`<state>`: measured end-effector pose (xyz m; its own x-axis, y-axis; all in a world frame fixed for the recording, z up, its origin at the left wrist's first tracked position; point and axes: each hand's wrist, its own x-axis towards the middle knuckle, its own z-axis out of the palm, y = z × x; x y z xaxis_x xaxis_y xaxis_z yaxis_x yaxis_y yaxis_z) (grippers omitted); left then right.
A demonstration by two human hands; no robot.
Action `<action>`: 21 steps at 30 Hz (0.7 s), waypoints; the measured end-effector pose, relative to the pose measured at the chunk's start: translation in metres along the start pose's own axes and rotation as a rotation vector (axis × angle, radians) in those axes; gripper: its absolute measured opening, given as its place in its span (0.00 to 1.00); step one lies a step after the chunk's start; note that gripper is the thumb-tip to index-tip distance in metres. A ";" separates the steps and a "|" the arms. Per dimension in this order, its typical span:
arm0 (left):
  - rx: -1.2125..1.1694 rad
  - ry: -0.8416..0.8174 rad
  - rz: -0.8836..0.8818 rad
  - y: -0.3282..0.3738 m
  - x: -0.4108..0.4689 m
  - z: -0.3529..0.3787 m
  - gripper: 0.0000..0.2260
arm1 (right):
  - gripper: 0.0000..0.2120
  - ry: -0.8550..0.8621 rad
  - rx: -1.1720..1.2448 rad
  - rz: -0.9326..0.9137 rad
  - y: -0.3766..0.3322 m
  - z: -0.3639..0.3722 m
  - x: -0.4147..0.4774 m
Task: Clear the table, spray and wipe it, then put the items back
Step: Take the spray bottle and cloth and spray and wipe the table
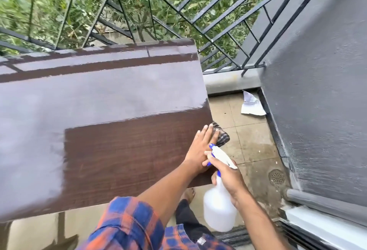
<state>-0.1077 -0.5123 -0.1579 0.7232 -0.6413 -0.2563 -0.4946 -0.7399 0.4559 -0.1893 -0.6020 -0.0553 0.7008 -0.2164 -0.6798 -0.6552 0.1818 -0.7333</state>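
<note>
A dark brown wooden table (111, 122) fills the left and middle of the view, glossy and bare. My left hand (200, 146) lies flat near its right edge, pressing on a dark striped cloth (221, 134) that hangs partly over that edge. My right hand (228, 178) grips the neck of a white spray bottle (218, 208) with a blue and white trigger head, held just off the table's right front corner, nozzle pointing toward the left hand.
A black metal railing (218, 21) with greenery behind runs along the far side. A grey wall (317, 90) stands at the right. On the tiled floor lie a crumpled white paper (251, 104) and a round drain (277, 177).
</note>
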 end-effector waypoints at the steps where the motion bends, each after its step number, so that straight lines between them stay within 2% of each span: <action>1: 0.010 0.005 0.024 -0.004 -0.006 0.001 0.30 | 0.07 -0.019 0.005 0.012 0.002 0.002 -0.002; 4: 0.042 0.020 0.037 -0.024 -0.021 0.003 0.30 | 0.07 -0.078 -0.009 0.031 0.006 0.019 -0.007; 10: 0.062 0.092 -0.088 -0.074 -0.055 -0.009 0.32 | 0.07 -0.136 -0.065 0.017 0.009 0.060 -0.005; 15: -0.065 0.354 -0.422 -0.151 -0.130 -0.033 0.26 | 0.07 -0.203 -0.133 0.044 0.011 0.102 -0.004; 21: -0.037 0.556 -0.834 -0.250 -0.239 -0.046 0.27 | 0.07 -0.311 -0.243 0.040 0.014 0.152 -0.014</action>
<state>-0.1344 -0.1651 -0.1710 0.9592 0.2727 -0.0752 0.2817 -0.8971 0.3405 -0.1646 -0.4506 -0.0583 0.7011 0.0937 -0.7069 -0.7052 -0.0560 -0.7068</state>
